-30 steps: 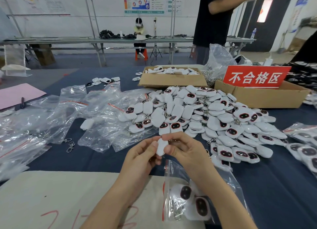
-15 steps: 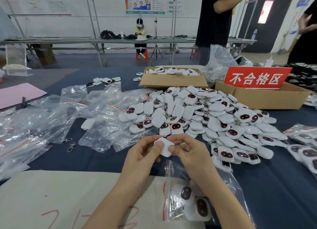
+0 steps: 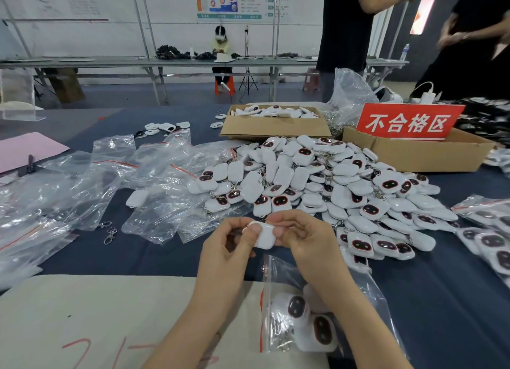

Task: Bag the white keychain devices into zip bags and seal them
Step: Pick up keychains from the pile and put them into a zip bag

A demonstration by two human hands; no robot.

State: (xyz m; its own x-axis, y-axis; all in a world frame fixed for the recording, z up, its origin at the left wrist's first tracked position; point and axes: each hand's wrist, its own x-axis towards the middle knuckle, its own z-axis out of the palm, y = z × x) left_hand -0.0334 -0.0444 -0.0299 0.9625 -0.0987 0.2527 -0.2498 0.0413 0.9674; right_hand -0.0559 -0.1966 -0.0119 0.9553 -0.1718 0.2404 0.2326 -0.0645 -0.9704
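One white keychain device [image 3: 265, 236] sits between both hands above the table, its plain back facing me. My left hand [image 3: 229, 248] pinches its left edge with thumb and fingers, and my right hand [image 3: 303, 234] pinches its right edge. Under my right forearm lies an open zip bag [image 3: 278, 280] with a red seal strip, holding a few white devices with dark faces [image 3: 296, 306]. A big heap of loose white devices [image 3: 331, 183] covers the dark blue cloth just beyond my hands.
Empty clear zip bags [image 3: 91, 181] are strewn at left, with loose metal clasps [image 3: 110, 234] beside them. Filled bags [image 3: 491, 230] lie at right. Two cardboard boxes [image 3: 276, 127] stand behind the heap, one with a red sign [image 3: 408, 121]. People stand at the far right.
The device between my hands has been turned from edge-on to flat, back side toward me. My hands stay in nearly the same place. A second person has come into view at right.
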